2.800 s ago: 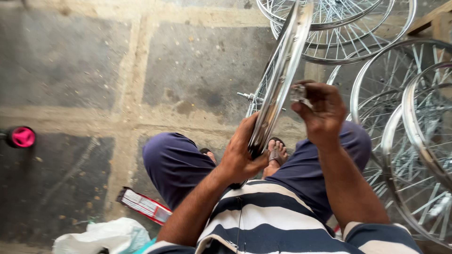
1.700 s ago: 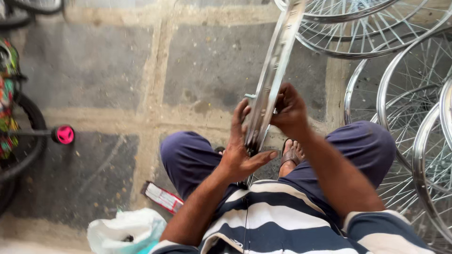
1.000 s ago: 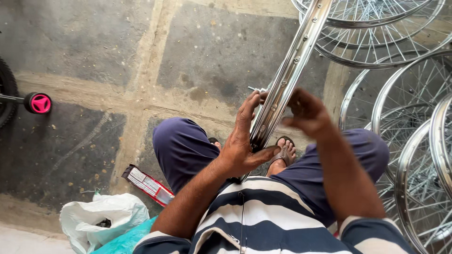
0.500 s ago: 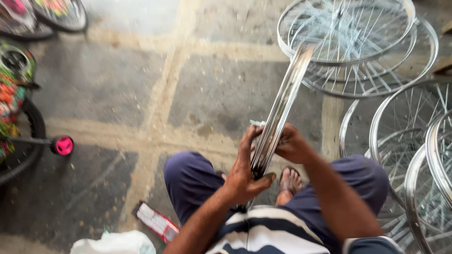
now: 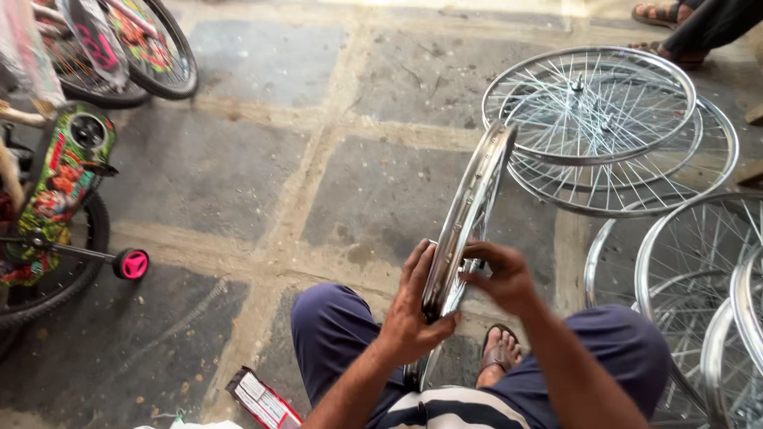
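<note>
I sit on a stone floor with a shiny spoked bicycle wheel [image 5: 470, 208] standing on edge between my knees, seen almost edge-on. My left hand [image 5: 415, 311] grips the rim low on its left side. On the rim's right side, my right hand [image 5: 502, 275] is closed around it at about the same height, near the hub. My sandalled foot [image 5: 498, 354] shows just under the wheel.
Several finished spoked wheels [image 5: 604, 119] lie stacked at the far right and along the right edge. A small colourful child's bicycle [image 5: 56, 183] with a pink training wheel [image 5: 131, 264] stands at the left. A red-and-white packet [image 5: 262, 399] lies by my left leg. Another person's sandalled feet [image 5: 664, 16] show at top right.
My view has lifted and pulled back, bringing the stacked wheels and the bicycle into sight. My right hand shifted on and off the rim and now holds it again; the wheel stays upright.
</note>
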